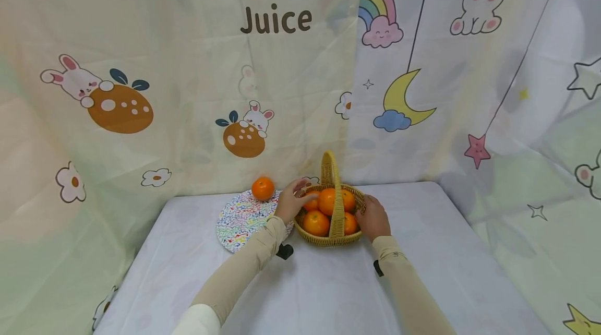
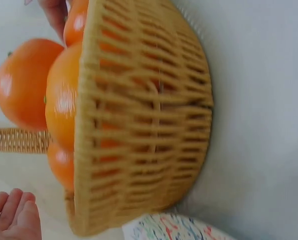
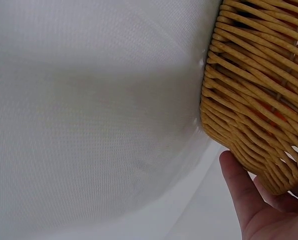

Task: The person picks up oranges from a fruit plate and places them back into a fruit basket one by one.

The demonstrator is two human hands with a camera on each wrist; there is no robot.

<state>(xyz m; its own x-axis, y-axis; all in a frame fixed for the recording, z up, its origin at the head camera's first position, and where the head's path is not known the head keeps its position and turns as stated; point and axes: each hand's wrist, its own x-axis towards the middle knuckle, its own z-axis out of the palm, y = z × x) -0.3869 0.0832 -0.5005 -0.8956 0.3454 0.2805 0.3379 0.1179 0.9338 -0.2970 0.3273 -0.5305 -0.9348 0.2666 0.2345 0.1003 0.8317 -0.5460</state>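
A woven yellow basket (image 1: 328, 241) with a tall arched handle (image 1: 329, 165) stands on the white tabletop, holding several oranges (image 1: 316, 223). My right hand (image 1: 374, 219) grips the basket's right side; in the right wrist view its fingers (image 3: 237, 185) lie against the outer weave near the rim. At the left rim my left hand (image 1: 289, 201) reaches over, fingers fairly straight, beside an orange inside. The left wrist view shows these fingers (image 2: 19, 217) apart from the wicker. Whether the left hand touches fruit I cannot tell.
Left of the basket lies a round mat (image 1: 232, 225) speckled in several colours, partly covered by my left forearm. A single orange (image 1: 263, 189) sits at its back edge. Printed curtains (image 1: 188, 90) hang behind the white table (image 1: 319, 293) and along both sides.
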